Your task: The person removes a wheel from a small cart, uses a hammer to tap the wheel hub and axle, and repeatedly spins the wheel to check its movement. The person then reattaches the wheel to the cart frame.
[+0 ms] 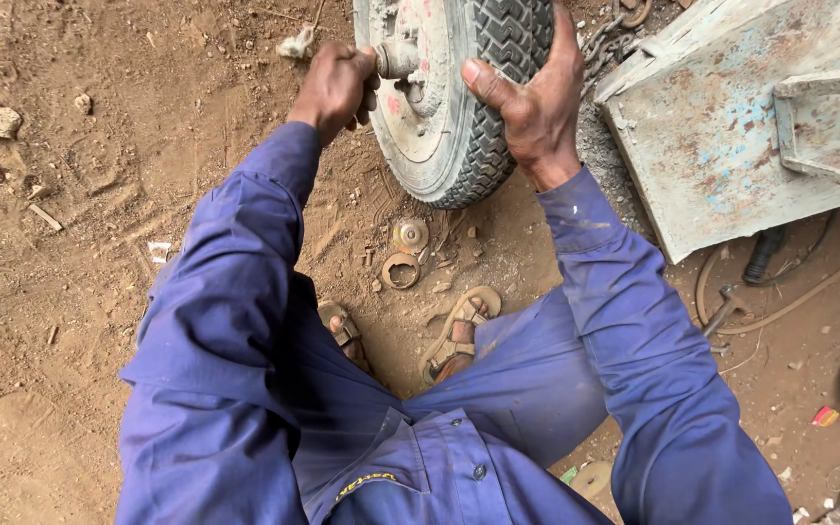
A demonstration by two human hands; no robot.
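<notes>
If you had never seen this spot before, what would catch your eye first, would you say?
First the small wheel at top centre, standing upright on the dirt: the right hand grips its black tread while the left hand closes around the axle stub at the hub. Next, the worn, pale blue metal tray lying at upper right, and two round metal parts on the ground just before the sandalled feet.

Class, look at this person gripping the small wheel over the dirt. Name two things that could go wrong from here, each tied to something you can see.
1. The small round metal parts lie loose in the dirt near the sandalled feet; they could get kicked, buried or lost.
2. The left hand closes on the axle stub while the right hand steadies the tyre; a slip might pinch fingers or drop the wheel on the toes.
</notes>
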